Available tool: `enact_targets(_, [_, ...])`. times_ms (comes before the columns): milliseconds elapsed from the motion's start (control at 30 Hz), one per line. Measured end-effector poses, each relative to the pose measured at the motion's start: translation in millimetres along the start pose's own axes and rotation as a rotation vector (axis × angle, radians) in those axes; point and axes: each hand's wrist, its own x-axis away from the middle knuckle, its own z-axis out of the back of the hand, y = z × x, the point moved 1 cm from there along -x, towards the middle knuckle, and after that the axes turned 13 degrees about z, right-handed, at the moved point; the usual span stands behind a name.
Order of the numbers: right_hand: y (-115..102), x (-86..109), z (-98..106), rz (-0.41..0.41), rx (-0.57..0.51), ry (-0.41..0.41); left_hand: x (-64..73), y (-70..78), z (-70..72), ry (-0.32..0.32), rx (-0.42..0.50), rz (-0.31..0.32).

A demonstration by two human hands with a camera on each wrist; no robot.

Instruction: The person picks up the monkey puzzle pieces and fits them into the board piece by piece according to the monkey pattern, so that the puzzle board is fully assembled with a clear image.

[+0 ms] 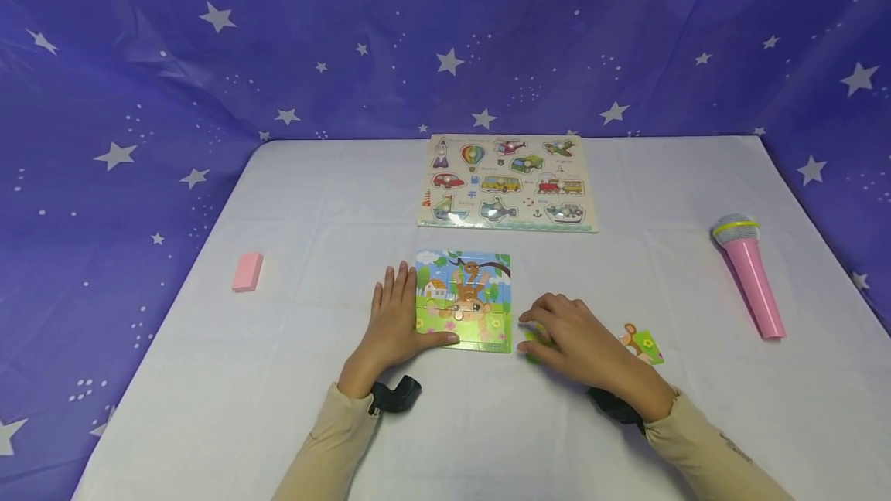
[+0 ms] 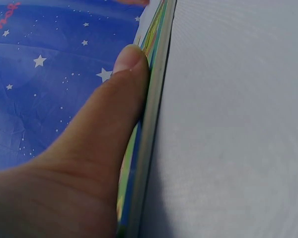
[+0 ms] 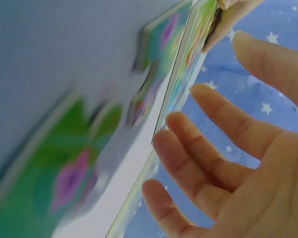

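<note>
2 hands flank the monkey jigsaw (image 1: 464, 300) near table centre: left hand (image 1: 394, 321) flat, thumb pressing its near edge; right hand (image 1: 578, 339) relaxed, fingers spread over a green loose piece (image 1: 534, 349).

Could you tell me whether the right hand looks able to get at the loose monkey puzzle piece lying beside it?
Probably yes: the loose monkey piece lies on the bare tablecloth right beside the right hand, with nothing between them.

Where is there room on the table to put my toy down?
Bare cloth lies between the pink block and the left hand, and between the right hand and the pink microphone. The near edge between the sleeves is free too. It is crowded around the monkey puzzle, loose piece and vehicle board.
</note>
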Motion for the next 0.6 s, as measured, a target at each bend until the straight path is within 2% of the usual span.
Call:
enact_targets(300, [14,20.4,9,-0.098,0.011,-0.029,-0.4,0.3,0.0,-0.008,-0.004,0.004])
enact_targets(600, [16,25.4,5,-0.119,-0.003,-0.027,-0.8,-0.2,-0.3,-0.011,-0.01,0.013])
